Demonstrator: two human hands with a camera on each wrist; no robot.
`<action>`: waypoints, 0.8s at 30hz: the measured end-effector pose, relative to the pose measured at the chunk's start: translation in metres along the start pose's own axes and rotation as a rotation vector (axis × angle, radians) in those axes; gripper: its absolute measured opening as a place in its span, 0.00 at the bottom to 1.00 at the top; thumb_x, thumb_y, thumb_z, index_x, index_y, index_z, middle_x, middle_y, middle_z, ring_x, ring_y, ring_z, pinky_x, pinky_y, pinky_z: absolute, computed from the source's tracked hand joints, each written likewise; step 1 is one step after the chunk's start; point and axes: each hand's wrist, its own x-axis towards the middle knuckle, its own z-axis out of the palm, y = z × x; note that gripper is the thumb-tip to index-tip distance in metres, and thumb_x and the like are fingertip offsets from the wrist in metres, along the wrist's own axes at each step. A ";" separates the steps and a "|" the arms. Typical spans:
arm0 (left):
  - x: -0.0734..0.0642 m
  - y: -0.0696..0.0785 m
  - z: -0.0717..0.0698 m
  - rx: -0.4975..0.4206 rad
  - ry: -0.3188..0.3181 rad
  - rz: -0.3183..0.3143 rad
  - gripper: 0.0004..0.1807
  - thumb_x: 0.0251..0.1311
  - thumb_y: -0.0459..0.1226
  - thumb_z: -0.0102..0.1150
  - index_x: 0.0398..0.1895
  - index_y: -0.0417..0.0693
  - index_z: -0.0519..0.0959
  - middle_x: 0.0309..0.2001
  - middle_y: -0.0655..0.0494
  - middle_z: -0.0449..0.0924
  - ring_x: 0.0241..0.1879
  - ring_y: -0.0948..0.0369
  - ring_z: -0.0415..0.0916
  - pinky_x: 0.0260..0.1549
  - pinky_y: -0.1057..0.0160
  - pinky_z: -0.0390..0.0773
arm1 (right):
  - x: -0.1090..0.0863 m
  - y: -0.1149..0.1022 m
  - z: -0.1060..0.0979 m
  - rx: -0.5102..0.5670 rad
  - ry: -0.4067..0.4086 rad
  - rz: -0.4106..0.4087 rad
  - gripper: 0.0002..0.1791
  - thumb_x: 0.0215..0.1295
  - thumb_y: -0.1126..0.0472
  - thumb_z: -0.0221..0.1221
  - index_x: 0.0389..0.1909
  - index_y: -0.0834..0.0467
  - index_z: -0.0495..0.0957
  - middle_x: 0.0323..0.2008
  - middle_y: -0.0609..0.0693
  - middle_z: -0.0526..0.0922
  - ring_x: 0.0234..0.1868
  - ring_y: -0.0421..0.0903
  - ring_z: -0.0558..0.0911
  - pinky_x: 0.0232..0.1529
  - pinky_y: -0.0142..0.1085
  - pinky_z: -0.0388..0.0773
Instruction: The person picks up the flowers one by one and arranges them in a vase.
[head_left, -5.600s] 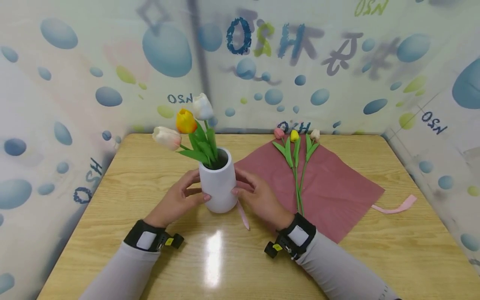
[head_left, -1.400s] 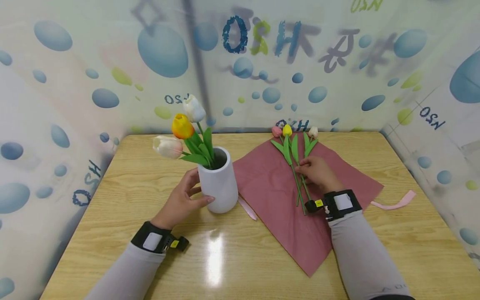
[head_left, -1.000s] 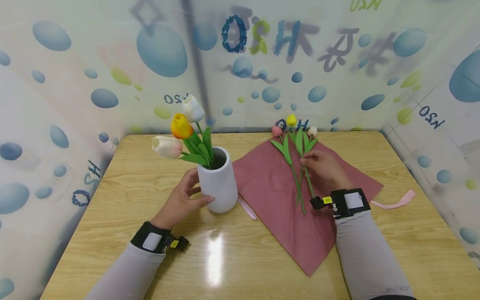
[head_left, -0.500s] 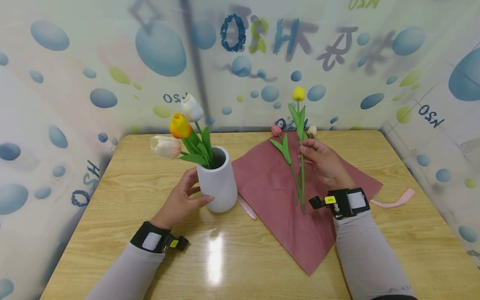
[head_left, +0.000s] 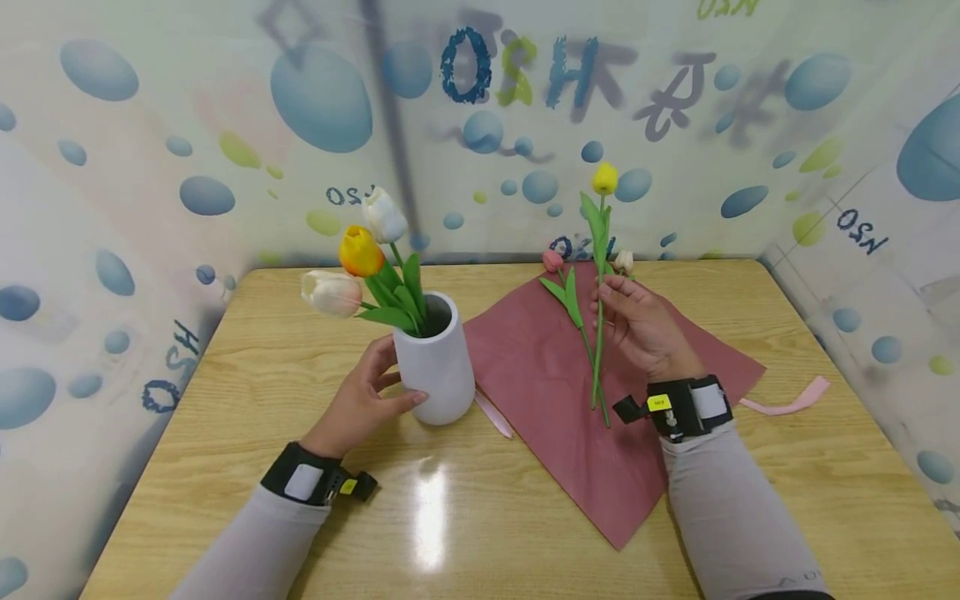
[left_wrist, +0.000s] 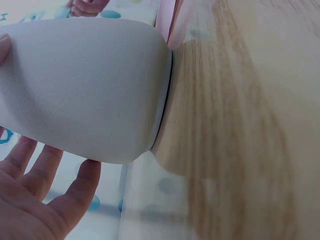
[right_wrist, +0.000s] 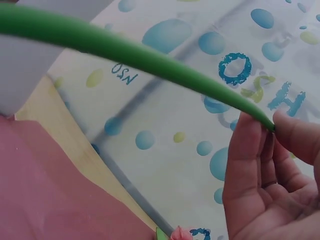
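Observation:
In the head view, a white vase (head_left: 438, 379) stands upright on the table, with a white tulip (head_left: 384, 215), an orange-yellow tulip (head_left: 361, 252) and a pale pink-white tulip (head_left: 331, 294) leaning left out of it. My left hand (head_left: 362, 402) holds the vase's left side, thumb in front; the left wrist view shows fingertips against its wall (left_wrist: 90, 90). Over the paper, my right hand (head_left: 641, 321) pinches the stem of a yellow tulip (head_left: 604, 178), bloom up. That green stem (right_wrist: 150, 62) crosses the right wrist view. Behind lie a pink tulip (head_left: 552, 262) and another white tulip (head_left: 624, 262), partly hidden.
Dusky-pink wrapping paper (head_left: 532, 367) covers the table's (head_left: 360, 533) middle right. A pink ribbon end (head_left: 795, 402) sticks out on its right, another ribbon end (head_left: 495, 417) beside the vase. A patterned backdrop (head_left: 480, 183) rises at the table's far edge.
Earlier both hands held the vase. My right hand moved over to the paper, took the yellow tulip by its stem and lifted it upright. The left hand stays on the vase.

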 end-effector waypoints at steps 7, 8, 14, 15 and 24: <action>0.000 -0.003 0.000 0.001 -0.003 0.001 0.45 0.61 0.34 0.74 0.77 0.63 0.60 0.76 0.54 0.67 0.74 0.47 0.66 0.69 0.33 0.69 | -0.001 0.003 0.008 0.045 -0.034 -0.027 0.10 0.81 0.67 0.48 0.46 0.58 0.79 0.38 0.51 0.85 0.39 0.43 0.87 0.40 0.32 0.88; 0.000 -0.002 0.000 0.001 -0.002 -0.001 0.45 0.61 0.34 0.74 0.77 0.63 0.60 0.76 0.54 0.67 0.74 0.47 0.66 0.70 0.33 0.69 | -0.001 0.003 0.010 0.043 -0.040 -0.032 0.10 0.81 0.67 0.48 0.46 0.58 0.79 0.38 0.51 0.85 0.40 0.43 0.87 0.40 0.32 0.88; 0.000 0.000 0.000 -0.004 -0.003 -0.008 0.45 0.61 0.35 0.74 0.77 0.64 0.60 0.76 0.55 0.67 0.74 0.47 0.66 0.70 0.33 0.69 | -0.003 0.007 0.025 0.055 -0.052 -0.053 0.09 0.81 0.69 0.48 0.47 0.58 0.77 0.40 0.50 0.85 0.42 0.43 0.88 0.44 0.35 0.89; 0.000 0.000 0.000 -0.004 -0.003 -0.007 0.45 0.61 0.35 0.74 0.77 0.64 0.60 0.76 0.55 0.67 0.74 0.47 0.66 0.70 0.33 0.69 | -0.004 0.008 0.029 0.067 -0.049 -0.055 0.08 0.81 0.69 0.48 0.47 0.58 0.76 0.40 0.50 0.85 0.42 0.43 0.88 0.45 0.36 0.89; 0.001 -0.001 -0.001 -0.004 0.000 -0.008 0.45 0.61 0.35 0.74 0.77 0.64 0.60 0.76 0.55 0.65 0.74 0.47 0.65 0.70 0.33 0.68 | -0.004 0.010 0.059 0.160 -0.022 -0.116 0.05 0.80 0.68 0.49 0.46 0.58 0.73 0.41 0.52 0.83 0.45 0.44 0.86 0.52 0.39 0.88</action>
